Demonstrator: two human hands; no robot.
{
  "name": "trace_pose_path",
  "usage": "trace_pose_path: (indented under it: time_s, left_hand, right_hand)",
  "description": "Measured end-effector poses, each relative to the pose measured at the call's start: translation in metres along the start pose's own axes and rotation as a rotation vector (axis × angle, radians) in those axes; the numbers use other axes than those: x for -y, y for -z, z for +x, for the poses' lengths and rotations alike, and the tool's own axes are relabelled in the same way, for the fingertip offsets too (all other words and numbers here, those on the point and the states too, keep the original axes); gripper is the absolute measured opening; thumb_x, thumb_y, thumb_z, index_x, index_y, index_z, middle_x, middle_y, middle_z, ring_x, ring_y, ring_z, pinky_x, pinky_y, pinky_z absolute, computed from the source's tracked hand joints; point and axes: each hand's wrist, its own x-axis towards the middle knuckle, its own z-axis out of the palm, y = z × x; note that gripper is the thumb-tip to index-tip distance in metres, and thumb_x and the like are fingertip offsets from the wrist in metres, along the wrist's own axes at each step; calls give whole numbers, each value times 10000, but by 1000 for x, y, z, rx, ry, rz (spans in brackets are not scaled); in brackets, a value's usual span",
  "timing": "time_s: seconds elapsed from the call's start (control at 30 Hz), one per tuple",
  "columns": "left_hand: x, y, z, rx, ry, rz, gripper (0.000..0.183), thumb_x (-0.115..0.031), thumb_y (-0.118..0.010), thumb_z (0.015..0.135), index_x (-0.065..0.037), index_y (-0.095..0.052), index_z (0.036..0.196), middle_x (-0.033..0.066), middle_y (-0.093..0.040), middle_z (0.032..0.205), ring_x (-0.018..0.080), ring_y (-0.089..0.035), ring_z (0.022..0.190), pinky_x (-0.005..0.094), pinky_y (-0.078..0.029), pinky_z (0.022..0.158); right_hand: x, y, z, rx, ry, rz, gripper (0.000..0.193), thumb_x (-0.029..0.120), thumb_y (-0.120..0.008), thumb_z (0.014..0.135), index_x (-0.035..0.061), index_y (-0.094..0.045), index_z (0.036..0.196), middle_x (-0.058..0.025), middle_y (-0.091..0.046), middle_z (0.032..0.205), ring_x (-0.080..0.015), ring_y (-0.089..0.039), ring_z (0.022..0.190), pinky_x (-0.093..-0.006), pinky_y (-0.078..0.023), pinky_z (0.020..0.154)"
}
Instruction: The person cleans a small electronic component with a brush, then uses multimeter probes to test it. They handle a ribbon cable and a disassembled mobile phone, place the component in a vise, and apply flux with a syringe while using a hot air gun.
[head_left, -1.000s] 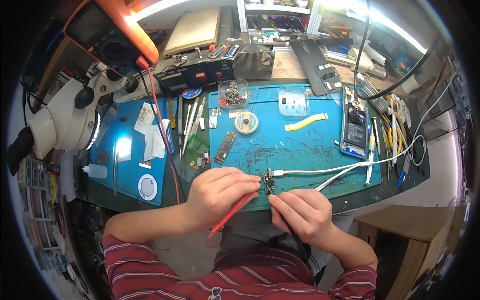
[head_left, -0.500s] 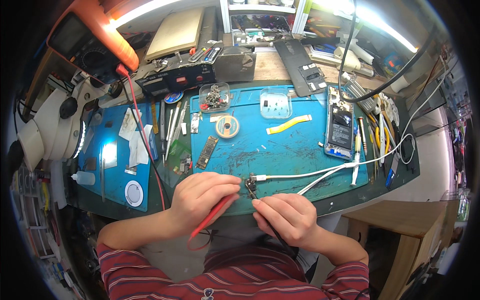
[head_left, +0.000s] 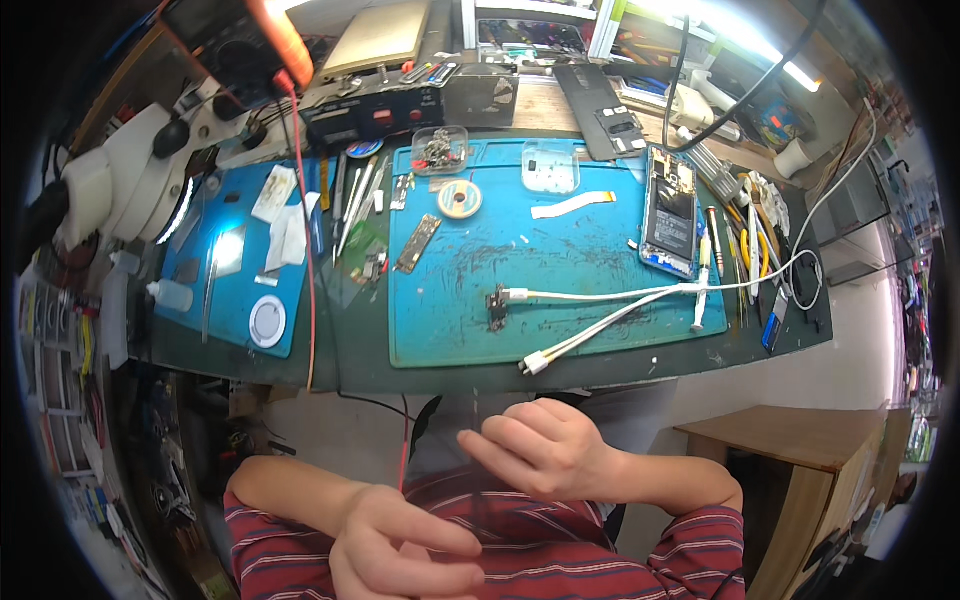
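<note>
Both hands are off the bench, low in front of my striped shirt. My right hand [head_left: 545,450] is closed in a pinch on a dark, thin test probe [head_left: 478,490], smeared by motion, its pale tip pointing toward the bench. My left hand [head_left: 405,545] is lower, its fingers curled; a red lead [head_left: 404,450] runs down behind it, and what the fingers hold is hidden. Beyond them, a small dark circuit board [head_left: 496,308] lies on the blue mat [head_left: 440,350], joined to a white cable plug [head_left: 515,295]. Another white plug end [head_left: 537,362] rests near the mat's front edge.
An orange multimeter [head_left: 280,45] stands at the back left, beside a white microscope [head_left: 130,165]. On the mat are an opened phone [head_left: 668,215], a solder spool [head_left: 460,199], a long circuit board [head_left: 417,243] and a flex strip [head_left: 573,206]. A wooden stool [head_left: 790,435] is at right.
Both hands have drawn back from the small board toward my body, the left one dropping further. The board stays on the mat with its cable. The head view has shifted.
</note>
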Motion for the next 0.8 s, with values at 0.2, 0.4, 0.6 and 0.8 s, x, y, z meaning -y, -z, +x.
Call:
trace_pose_path:
  time_s: [0.2, 0.4, 0.6, 0.8]
  left_hand:
    - [-31, 27, -58, 491, 293, 481, 238, -29, -723, 829, -109, -754, 1051, 16, -686, 1149, 161, -668, 931, 259, -596, 710]
    - [-50, 19, -100, 784, 173, 494, 220, -90, -732, 847, -103, -770, 1064, 44, -675, 1202, 187, -701, 916, 275, -598, 753]
    - [-86, 55, -170, 1161, 731, 605, 234, -117, -670, 858, -53, -693, 1081, 46, -605, 1270, 201, -639, 1078, 323, -591, 840]
    - [-92, 69, -263, 1146, 1013, 567, 257, -148, -639, 898, -28, -676, 1123, 69, -602, 1307, 254, -588, 1199, 362, -562, 934]
  right_hand:
    - [23, 6, -22, 152, 15, -50, 291, 152, -736, 737, 71, -687, 1013, -13, -604, 1011, -133, -571, 784, -273, -471, 599]
    - [21, 19, -14, 156, 57, 238, 207, 137, -735, 786, 84, -685, 980, -25, -621, 933, -180, -636, 829, -320, -518, 645]
    - [-162, 98, 25, 84, -599, -273, 150, 224, -751, 911, 104, -721, 996, -81, -713, 948, -293, -691, 893, -427, -542, 811]
    - [-215, 82, 58, 451, -638, -205, 250, 290, -736, 927, 99, -678, 1078, -135, -668, 1085, -330, -632, 1098, -429, -500, 954]
